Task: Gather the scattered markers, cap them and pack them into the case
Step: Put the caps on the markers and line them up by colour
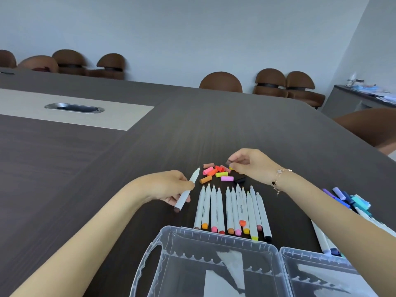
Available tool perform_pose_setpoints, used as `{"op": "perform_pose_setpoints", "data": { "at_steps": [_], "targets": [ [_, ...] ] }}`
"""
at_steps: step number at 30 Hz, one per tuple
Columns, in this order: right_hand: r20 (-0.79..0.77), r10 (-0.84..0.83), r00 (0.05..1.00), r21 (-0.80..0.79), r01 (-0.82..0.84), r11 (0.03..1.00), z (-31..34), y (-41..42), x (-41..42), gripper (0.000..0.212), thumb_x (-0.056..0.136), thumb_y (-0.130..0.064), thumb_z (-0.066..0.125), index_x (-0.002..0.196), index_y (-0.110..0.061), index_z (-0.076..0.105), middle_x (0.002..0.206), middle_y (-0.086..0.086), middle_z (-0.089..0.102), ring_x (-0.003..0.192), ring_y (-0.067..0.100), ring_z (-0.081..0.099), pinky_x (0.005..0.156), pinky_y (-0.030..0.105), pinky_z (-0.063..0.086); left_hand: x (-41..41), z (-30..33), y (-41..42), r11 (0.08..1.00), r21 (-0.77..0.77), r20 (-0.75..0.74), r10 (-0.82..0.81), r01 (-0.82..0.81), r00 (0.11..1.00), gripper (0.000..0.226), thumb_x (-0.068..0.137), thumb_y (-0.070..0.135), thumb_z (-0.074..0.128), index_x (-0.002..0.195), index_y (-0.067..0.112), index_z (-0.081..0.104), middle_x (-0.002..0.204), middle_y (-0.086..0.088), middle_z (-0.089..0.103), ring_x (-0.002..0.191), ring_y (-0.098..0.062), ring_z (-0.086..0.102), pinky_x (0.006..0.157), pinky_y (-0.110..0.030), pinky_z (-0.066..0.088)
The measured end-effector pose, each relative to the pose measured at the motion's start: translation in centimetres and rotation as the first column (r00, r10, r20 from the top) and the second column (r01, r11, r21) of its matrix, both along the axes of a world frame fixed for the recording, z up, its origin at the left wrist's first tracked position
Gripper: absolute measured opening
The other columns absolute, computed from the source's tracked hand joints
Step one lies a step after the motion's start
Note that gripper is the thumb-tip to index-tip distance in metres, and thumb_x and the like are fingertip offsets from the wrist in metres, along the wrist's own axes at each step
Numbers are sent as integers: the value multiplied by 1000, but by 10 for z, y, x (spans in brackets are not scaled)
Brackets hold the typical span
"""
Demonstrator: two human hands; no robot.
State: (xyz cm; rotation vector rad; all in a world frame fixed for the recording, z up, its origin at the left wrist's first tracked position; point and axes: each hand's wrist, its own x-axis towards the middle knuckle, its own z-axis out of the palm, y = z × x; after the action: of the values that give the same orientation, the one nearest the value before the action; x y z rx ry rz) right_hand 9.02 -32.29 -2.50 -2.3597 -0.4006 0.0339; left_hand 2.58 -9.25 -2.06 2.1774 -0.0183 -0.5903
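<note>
Head view shows me at the capping step, looking down at a dark table (pixel 214 129). My left hand (pixel 171 187), left of centre in the frame, grips one white marker (pixel 186 192) around its barrel, bare tip pointing up and away toward the loose caps (pixel 217 172). My right hand (pixel 246 161), just right of centre, pinches a small dark cap (pixel 228 162) between thumb and fingertips, held just above the heap of pink, orange, red and yellow caps. Below that heap, a row of uncapped markers (pixel 232 211) lies side by side, tips toward the caps and coloured ends toward the clear case (pixel 169 234), which sits open at the bottom of the frame with no markers in it that I can see. More markers in blues and purples (pixel 351 200) lie at the right edge, beside my right forearm. I judge the task early: nothing packed, most tips bare. Next I would bring the cap in my right hand to the tip in my left, line the two up straight, and press until it seats, provided the colours match.
</note>
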Motion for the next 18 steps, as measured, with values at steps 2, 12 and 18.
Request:
{"op": "perform_pose_setpoints", "data": {
  "at_steps": [2, 12, 18],
  "targets": [
    [-96, 98, 991, 37, -95, 995, 1, 1, -5, 11, 90, -18, 61, 101, -19, 62, 98, -7, 67, 93, 8, 64, 73, 16, 54, -2, 4, 1, 999, 45, 69, -19, 16, 997, 17, 99, 29, 44, 96, 14, 52, 79, -1, 62, 60, -8, 59, 51, -13, 48],
    [-237, 89, 968, 128, -60, 990, 0, 3, -10, 14, 97, -19, 49, 100, -16, 61, 73, 1, 54, 58, 7, 41, 50, 15, 36, -6, 5, -9, 996, -17, 48, -87, 88, 995, 14, 100, 30, 44, 94, 17, 47, 71, -2, 49, 55, -9, 42, 52, -18, 42],
    [-311, 140, 940, 269, -54, 962, -5, 6, -12, 23, 100, -15, 42, 109, -7, 62, 76, 4, 54, 59, 9, 38, 53, 22, 30, -6, 4, -10, 994, -1, 96, -112, 113, 989, 13, 100, 31, 43, 98, 18, 45, 74, -1, 51, 57, -8, 44, 54, -17, 42]
  ]
}}
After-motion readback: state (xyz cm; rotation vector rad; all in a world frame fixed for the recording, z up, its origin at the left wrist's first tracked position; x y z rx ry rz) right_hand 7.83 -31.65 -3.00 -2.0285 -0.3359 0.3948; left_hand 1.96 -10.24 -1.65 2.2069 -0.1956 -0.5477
